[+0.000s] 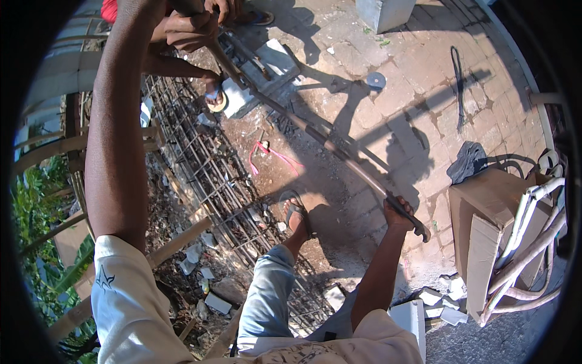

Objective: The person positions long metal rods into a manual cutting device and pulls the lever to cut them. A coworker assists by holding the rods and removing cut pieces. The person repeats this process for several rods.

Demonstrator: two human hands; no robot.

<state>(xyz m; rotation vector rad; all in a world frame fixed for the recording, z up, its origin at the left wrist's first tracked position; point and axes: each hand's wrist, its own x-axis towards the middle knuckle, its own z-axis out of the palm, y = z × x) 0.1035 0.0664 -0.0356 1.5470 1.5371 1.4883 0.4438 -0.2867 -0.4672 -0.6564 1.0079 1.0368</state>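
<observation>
Left arm (118, 133) raised, the bar (330, 145) slants to lower right.

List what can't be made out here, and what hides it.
All in the head view:
- Left hand: beyond the top edge, past the left arm.
- Bar: upper end, cut off by the top edge.
- Box: inside, hidden by its walls.
- Shirt: chest print, cut by the bottom edge.

The bar (336, 151) in your right grip (398, 213) is rust-brown, darkening at the end nearest you. Left of that grip you have a bright pink ribbon (285, 160) and your faded blue trouser leg (265, 300); farther left, your white sleeve (130, 309) carries a black pointed motif. Right of it, the box (476, 227) is cardboard brown, the tubing (533, 258) whitish to dull pink. Beyond it, tan paving (485, 142) shows a blocky joint pattern.
</observation>
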